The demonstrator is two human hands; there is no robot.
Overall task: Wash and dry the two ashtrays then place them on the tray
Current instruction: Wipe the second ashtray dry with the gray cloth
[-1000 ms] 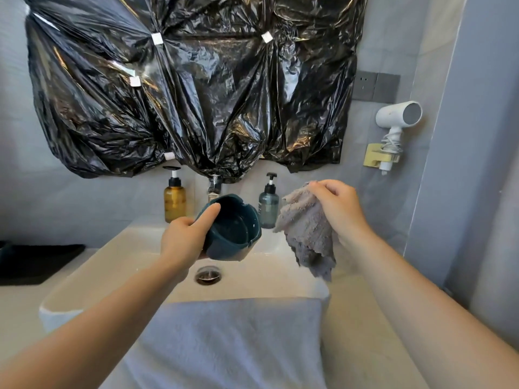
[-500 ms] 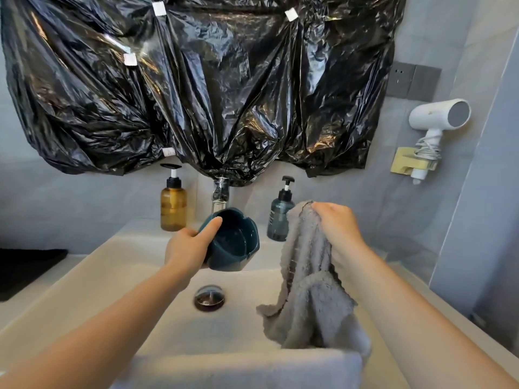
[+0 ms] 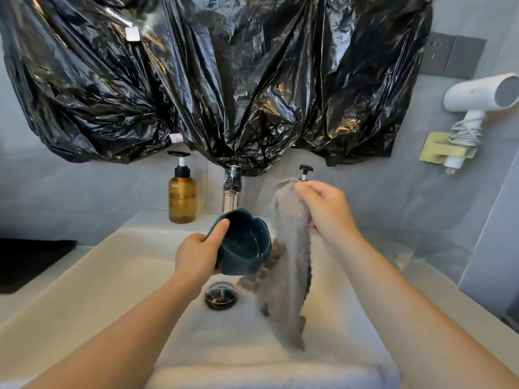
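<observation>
My left hand point(image 3: 198, 255) grips a dark teal ashtray point(image 3: 245, 247) by its rim, thumb on the edge, tilted with its opening toward me, above the white sink point(image 3: 118, 279). My right hand point(image 3: 327, 211) pinches the top of a grey cloth point(image 3: 289, 265) that hangs down long, just right of the ashtray and brushing its side. Only one ashtray is in view. A black tray point(image 3: 31, 262) lies on the counter at the far left.
The drain point(image 3: 221, 295) sits below the ashtray. A chrome tap point(image 3: 231, 189), an amber pump bottle point(image 3: 182, 196) and a second pump bottle point(image 3: 304, 171) behind the cloth stand at the sink's back. A white towel point(image 3: 252, 374) drapes the front edge. A hair dryer point(image 3: 477, 96) hangs at right.
The cloth has lifted off the sink's front edge and now hangs free beside the ashtray. My right hand has moved left, closer to the ashtray. The view has shifted nearer the sink.
</observation>
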